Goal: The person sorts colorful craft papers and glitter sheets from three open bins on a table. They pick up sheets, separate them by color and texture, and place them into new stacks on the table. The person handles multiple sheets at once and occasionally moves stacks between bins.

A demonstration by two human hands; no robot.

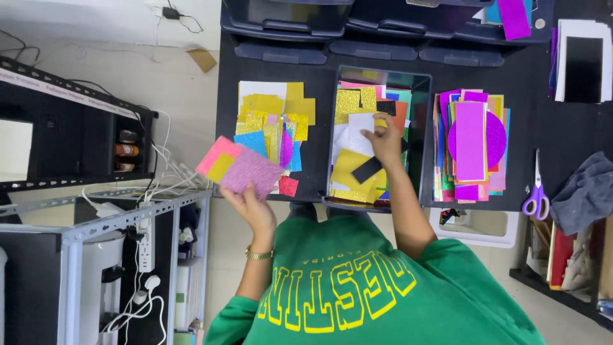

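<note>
Glittery pink and yellow sheets (pixel 239 167) are being gripped by the left hand (pixel 252 204); a white sheet (pixel 355 137) in the tray (pixel 333 128) is being pinched by the right hand (pixel 385 142).

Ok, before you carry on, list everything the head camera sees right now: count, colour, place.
Table: one, black, centre.
Tray: one, dark, mid-table, full of mixed craft sheets.
Gold pile: one stack, mostly gold glitter, left of tray.
Magenta pile: one stack, pink and purple, right of tray.
Scissors: one pair, purple handles, right side of the table.
Grey cloth: one, right edge.
Storage bins: several, dark, top of view.
Metal shelving: grey, lower left.
Power strip: one, white, on shelving.
Held sheets: a few, pink, yellow, purple.
Left hand: holds the held sheets.
Right hand: in the tray, on a white sheet.
</note>
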